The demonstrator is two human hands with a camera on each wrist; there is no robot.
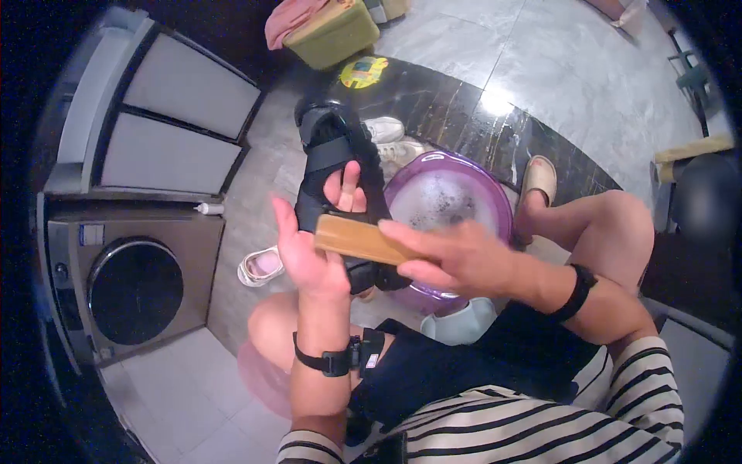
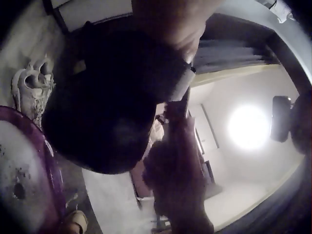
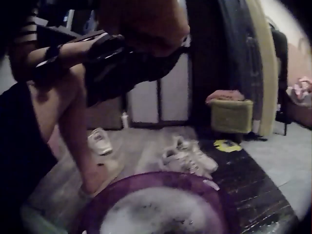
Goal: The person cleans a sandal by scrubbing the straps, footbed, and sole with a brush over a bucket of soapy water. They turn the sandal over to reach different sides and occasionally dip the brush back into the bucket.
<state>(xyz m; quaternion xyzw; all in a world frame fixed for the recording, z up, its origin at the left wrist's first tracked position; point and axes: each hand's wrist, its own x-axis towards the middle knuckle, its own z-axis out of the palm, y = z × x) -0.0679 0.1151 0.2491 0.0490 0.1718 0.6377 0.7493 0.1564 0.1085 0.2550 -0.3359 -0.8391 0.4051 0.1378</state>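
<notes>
A black strappy sandal (image 1: 328,155) is held up over the floor beside a purple basin (image 1: 504,193) in the head view. My left hand (image 1: 313,259) holds it palm up, with some fingers showing through the gap between its straps and the thumb out to the side. My right hand (image 1: 471,263), slightly blurred, grips a wooden brush (image 1: 359,238) across the sandal's near part. The brush's underside is hidden. In the left wrist view the sandal (image 2: 102,112) is a large dark shape.
Foamy water fills the basin. White shoes (image 1: 385,129) stand behind it, and a small white shoe (image 1: 261,267) lies left. A pale blue object (image 1: 460,321) sits near my lap. A washing machine (image 1: 135,290) is left; a green bin (image 1: 332,35) with pink cloth stands behind.
</notes>
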